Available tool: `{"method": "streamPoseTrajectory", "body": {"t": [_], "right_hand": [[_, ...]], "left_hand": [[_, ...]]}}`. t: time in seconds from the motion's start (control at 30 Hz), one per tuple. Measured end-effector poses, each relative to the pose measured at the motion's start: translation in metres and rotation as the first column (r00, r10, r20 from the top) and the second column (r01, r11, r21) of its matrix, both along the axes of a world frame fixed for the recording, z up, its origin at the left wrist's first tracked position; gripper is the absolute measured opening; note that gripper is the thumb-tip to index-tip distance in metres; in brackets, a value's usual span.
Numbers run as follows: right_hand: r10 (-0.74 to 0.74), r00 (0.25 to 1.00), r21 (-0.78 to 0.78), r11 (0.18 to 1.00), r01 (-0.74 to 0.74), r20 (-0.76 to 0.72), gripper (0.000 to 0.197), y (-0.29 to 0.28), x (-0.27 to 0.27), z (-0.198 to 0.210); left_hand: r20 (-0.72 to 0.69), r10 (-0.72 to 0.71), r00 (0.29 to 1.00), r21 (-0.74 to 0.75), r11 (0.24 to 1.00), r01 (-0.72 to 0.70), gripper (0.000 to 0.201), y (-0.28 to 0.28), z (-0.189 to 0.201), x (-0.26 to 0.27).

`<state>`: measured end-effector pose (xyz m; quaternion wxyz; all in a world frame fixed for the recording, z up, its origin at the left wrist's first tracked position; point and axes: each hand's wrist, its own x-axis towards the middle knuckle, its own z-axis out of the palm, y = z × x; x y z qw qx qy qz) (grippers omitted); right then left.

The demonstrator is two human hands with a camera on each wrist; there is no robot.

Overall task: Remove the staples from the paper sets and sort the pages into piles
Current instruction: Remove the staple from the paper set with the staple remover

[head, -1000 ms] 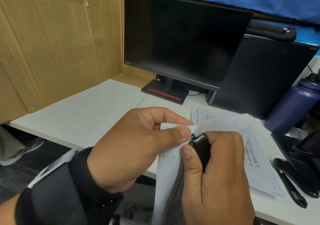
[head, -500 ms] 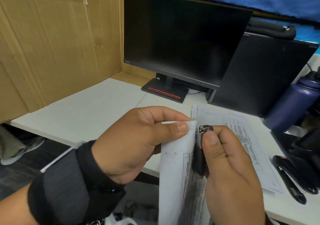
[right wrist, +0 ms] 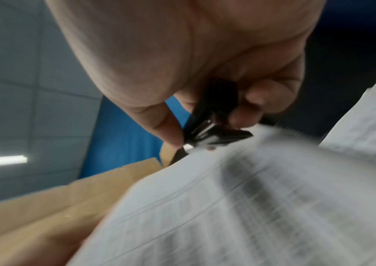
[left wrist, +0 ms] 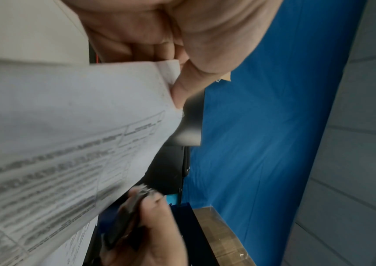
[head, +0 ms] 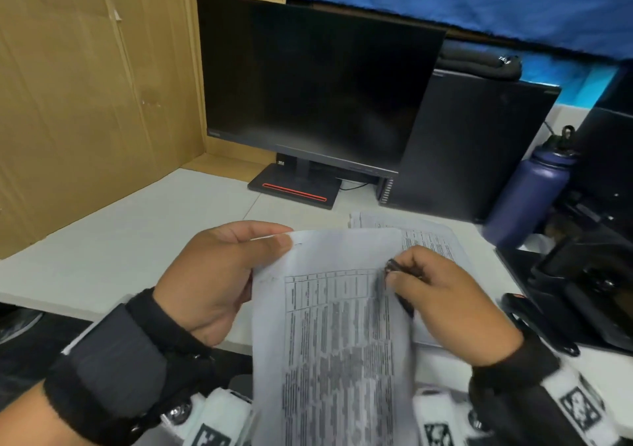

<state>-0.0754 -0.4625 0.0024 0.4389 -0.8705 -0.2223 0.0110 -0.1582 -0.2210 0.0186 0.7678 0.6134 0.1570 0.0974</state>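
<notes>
A printed paper set (head: 339, 336) with dense tables hangs in the air over the desk's front edge. My left hand (head: 212, 274) pinches its top left corner (left wrist: 166, 72) between thumb and fingers. My right hand (head: 442, 301) grips a black staple remover (head: 399, 284) with metal jaws (right wrist: 209, 133), held against the right edge of the sheet (right wrist: 239, 207). Whether a staple sits in the jaws is too blurred to tell. More printed pages (head: 424, 236) lie flat on the white desk (head: 120, 240) behind the held set.
A black monitor (head: 315, 82) stands at the back, a dark computer case (head: 476, 150) to its right. A purple bottle (head: 527, 195) and black office tools (head: 534, 322) sit at the right. A cardboard wall (head: 85, 85) closes the left side.
The paper set has unfolded flat, showing its printed face. My right hand with the staple remover has moved right, away from the top left corner that my left hand still pinches.
</notes>
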Motion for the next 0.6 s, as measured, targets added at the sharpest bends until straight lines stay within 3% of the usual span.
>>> {"method": "streamPoseTrajectory", "body": {"t": [0.13,0.23,0.3,0.37,0.4,0.47,0.53,0.6], "right_hand": [[-0.112,0.991,-0.366,0.928,0.076,-0.077,0.028,-0.029,0.054,-0.016],[-0.153,0.987,-0.665,0.732,0.147,0.051,0.028,-0.041,0.076,-0.024],[-0.179,0.981,-0.755,0.633,0.173,0.074,0.023,-0.044,0.083,-0.027],[-0.189,0.975,-0.768,0.606,0.208,0.115,0.018,-0.042,0.084,-0.022],[-0.188,0.962,-0.723,0.634,0.274,0.200,0.019,-0.039,0.080,-0.014],[-0.160,0.866,-0.453,0.799,0.396,0.474,0.009,-0.027,0.059,0.010],[-0.094,0.730,-0.169,0.945,0.279,0.677,0.011,-0.005,0.020,0.036],[0.053,0.680,-0.141,0.987,0.075,0.732,0.007,0.022,-0.022,0.050]], "left_hand": [[-0.003,0.000,1.000,-0.029,1.000,0.000,0.010,0.005,-0.001,0.002],[-0.009,-0.011,1.000,-0.022,1.000,0.010,0.011,0.006,-0.002,0.003],[-0.006,-0.019,1.000,-0.030,0.999,0.018,0.012,0.005,-0.003,0.003],[0.005,-0.028,1.000,-0.025,0.999,0.028,0.012,0.004,-0.004,0.003],[0.012,-0.031,0.999,-0.010,0.999,0.031,0.012,0.003,-0.004,0.003],[0.029,-0.029,0.999,0.037,0.999,0.028,0.010,0.004,-0.003,0.003],[0.061,-0.021,0.998,0.078,0.997,0.017,0.009,0.004,-0.002,0.001],[0.099,-0.030,0.995,0.127,0.992,0.017,0.008,0.003,0.002,-0.001]]}}
